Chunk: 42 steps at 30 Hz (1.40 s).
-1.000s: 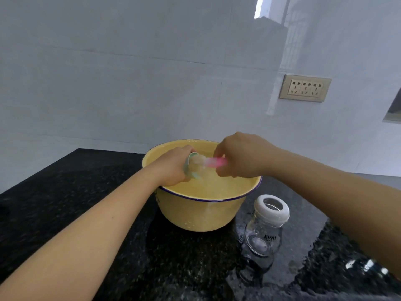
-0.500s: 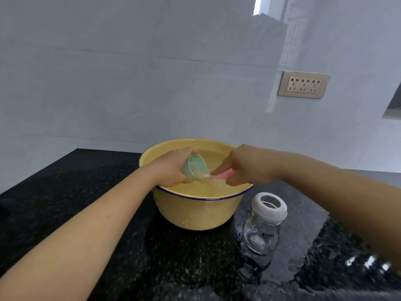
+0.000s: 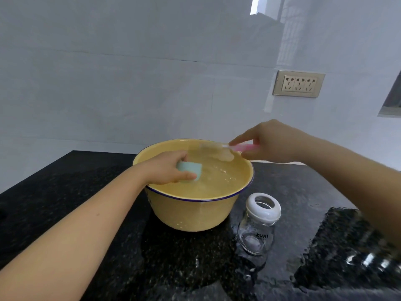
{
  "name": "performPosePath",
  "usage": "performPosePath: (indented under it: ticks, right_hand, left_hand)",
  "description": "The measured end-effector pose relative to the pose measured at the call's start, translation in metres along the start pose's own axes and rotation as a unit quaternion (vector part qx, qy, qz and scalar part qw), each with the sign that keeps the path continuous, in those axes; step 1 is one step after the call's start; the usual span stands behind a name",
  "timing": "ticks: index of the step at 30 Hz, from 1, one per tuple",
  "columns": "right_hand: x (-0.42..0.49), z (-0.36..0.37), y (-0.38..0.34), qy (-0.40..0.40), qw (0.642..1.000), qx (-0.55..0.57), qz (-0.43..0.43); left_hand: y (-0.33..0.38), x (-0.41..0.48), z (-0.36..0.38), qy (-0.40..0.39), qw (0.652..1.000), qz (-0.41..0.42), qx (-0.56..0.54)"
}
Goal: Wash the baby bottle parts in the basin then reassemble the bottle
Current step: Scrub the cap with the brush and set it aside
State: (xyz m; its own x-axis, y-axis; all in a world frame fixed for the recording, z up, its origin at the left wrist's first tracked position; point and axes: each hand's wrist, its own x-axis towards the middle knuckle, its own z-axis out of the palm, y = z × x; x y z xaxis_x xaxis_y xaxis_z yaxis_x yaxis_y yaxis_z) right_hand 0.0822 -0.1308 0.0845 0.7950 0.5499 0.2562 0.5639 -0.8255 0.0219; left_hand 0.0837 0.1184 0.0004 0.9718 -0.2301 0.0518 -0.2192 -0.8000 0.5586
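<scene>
left hand (image 3: 167, 168) gripping green cap (image 3: 189, 171) over basin (image 3: 195, 211), right hand (image 3: 269, 144) gripping pink brush (image 3: 227, 148), bristles pointing left

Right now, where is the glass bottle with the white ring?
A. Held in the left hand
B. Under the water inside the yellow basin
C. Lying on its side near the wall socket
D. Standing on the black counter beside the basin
D: the glass bottle stands upright on the black counter, just outside the yellow basin, and neither hand touches it; the left hand holds a pale green cap over the water.
</scene>
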Motion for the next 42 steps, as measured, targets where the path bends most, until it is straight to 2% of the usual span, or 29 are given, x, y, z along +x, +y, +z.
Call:
performPosePath:
  ticks: [3, 8, 12, 15, 19, 22, 28, 34, 37, 42]
  right_hand:
    - [0.001, 0.006, 0.003, -0.004, 1.0, -0.003, 0.006]
    - [0.005, 0.03, -0.009, -0.038, 0.993, -0.109, -0.017]
    - [0.01, 0.044, -0.018, -0.048, 0.983, -0.169, -0.049]
    - [0.015, 0.053, -0.025, -0.06, 0.974, -0.207, -0.072]
    - [0.023, 0.059, -0.028, -0.103, 0.965, -0.223, -0.089]
    - [0.023, 0.062, -0.029, -0.095, 0.961, -0.24, -0.098]
    - [0.019, 0.063, -0.02, -0.029, 0.978, -0.198, -0.056]
    - [0.006, 0.059, -0.029, 0.067, 0.992, -0.105, 0.012]
    - [0.001, 0.061, -0.044, 0.05, 0.997, -0.061, -0.004]
    - [0.008, 0.065, -0.067, -0.042, 0.998, -0.033, -0.024]
  left_hand:
    - [0.003, -0.001, 0.0, -0.011, 0.993, -0.004, -0.116]
    - [0.007, -0.002, -0.004, -0.011, 0.991, -0.044, -0.125]
    - [0.003, -0.001, -0.008, -0.016, 0.995, -0.074, -0.066]
    - [0.004, -0.002, -0.011, -0.001, 0.996, -0.08, -0.039]
    - [0.01, -0.001, -0.012, 0.026, 0.996, -0.072, 0.052]
    - [0.014, 0.003, -0.011, 0.052, 0.992, -0.088, 0.069]
    - [0.01, 0.012, -0.001, 0.037, 0.985, -0.148, -0.075]
    - [0.006, 0.014, 0.002, 0.073, 0.947, -0.202, -0.24]
    - [0.007, 0.014, 0.001, 0.072, 0.928, -0.203, -0.305]
    - [0.006, 0.013, -0.001, 0.079, 0.903, -0.177, -0.383]
